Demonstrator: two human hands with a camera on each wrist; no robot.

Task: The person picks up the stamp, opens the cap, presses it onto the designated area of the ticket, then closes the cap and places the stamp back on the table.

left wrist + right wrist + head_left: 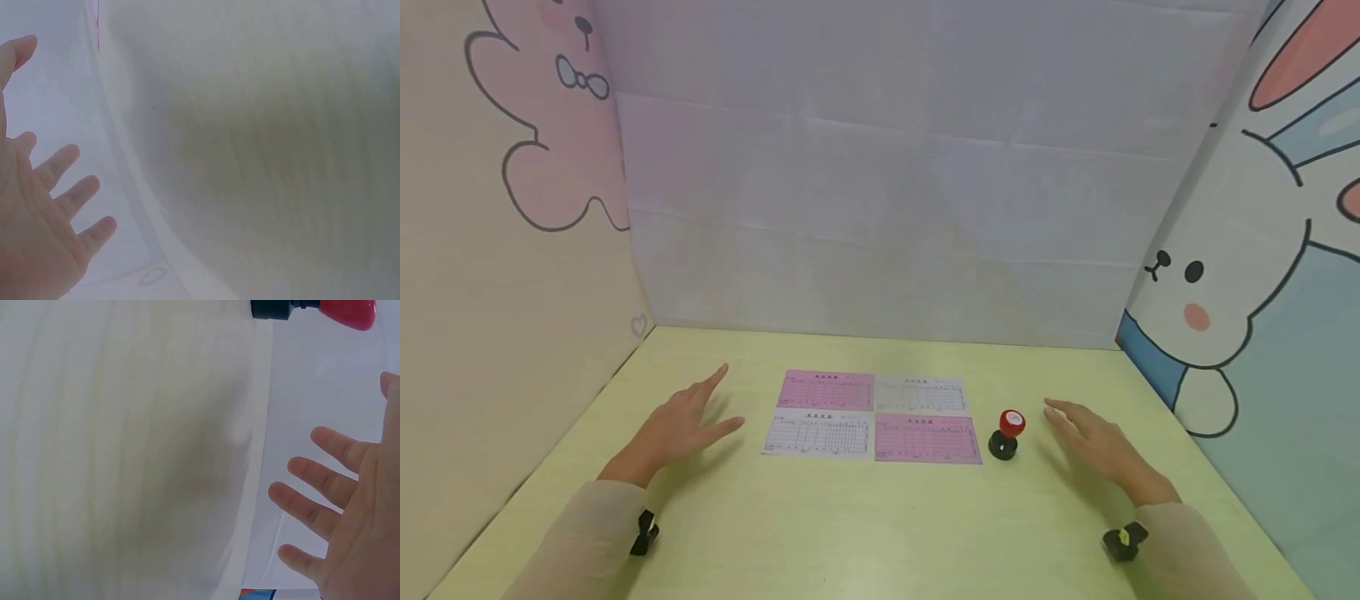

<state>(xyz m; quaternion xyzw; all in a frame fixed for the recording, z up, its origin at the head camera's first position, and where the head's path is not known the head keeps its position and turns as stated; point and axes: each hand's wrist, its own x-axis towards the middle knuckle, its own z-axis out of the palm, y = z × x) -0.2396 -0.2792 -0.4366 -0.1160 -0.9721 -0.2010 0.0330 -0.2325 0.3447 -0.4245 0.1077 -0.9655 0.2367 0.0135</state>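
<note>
Printed paper slips lie side by side in a two-by-two block on the table: a pink slip (826,390) back left, a white slip (922,395) back right, another white slip (817,433) front left and another pink slip (928,438) front right. Just right of them stands a stamp (1003,444) with a red knob and black base; the right wrist view catches its red knob (350,311) at the top edge. My left hand (676,427) hovers left of the slips, fingers spread, holding nothing. Right of the stamp, my right hand (1093,446) is likewise extended and holds nothing.
The pale yellow table (880,525) meets a white back panel (895,183). Side panels with cartoon animals, a pink figure (565,167) on the left and a rabbit (1210,275) on the right, flank it. A small black device (1124,542) sits at the right wrist.
</note>
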